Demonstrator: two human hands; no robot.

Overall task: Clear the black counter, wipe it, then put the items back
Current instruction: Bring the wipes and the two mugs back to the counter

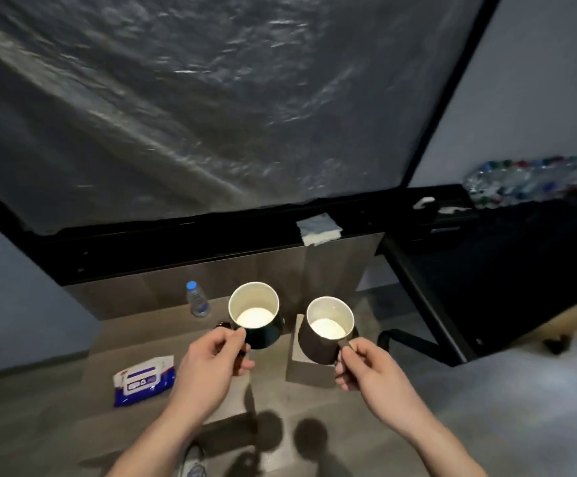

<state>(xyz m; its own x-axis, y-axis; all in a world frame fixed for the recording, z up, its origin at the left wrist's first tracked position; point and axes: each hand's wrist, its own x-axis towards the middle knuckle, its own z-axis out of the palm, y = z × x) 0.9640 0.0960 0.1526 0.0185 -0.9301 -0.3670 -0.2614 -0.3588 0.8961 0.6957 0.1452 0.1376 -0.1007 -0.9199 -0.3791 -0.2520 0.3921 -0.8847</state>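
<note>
Two dark mugs, one pinched by its handle in the left hand [211, 356], one in the right hand [362, 364], held upright off the black counter [177, 242] beyond them, likely for clearing or return.

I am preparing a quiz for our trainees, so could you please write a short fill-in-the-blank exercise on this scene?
1. Each hand holds a dark mug by its ____.
2. The folded cloth lies on the black ____.
3. The water bottle has a ____ cap.
4. The wipes pack lies to the ____ of the left hand.

Missing words: handle; counter; blue; left
</note>
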